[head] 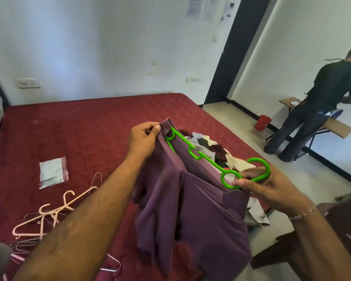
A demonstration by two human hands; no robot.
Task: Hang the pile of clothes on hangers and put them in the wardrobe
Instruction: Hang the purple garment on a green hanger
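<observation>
Pink plastic hangers (47,216) loose on maroon quilted bedspread (79,128), near left. Purple fabric garment (190,209) held up over bed edge. Right hand (267,189) pinches ring below hook of bright green plastic hanger (211,161), hanger partly inside garment. Left hand (144,138) grips garment's top corner. Beyond: mixed clothes pile (211,147) on bed. Far right: person in dark clothes (320,110) at wooden bench (336,126), red bucket (262,122) on floor.

Bedroom; maroon-covered bed (79,126), scattered hangers (49,216).
</observation>
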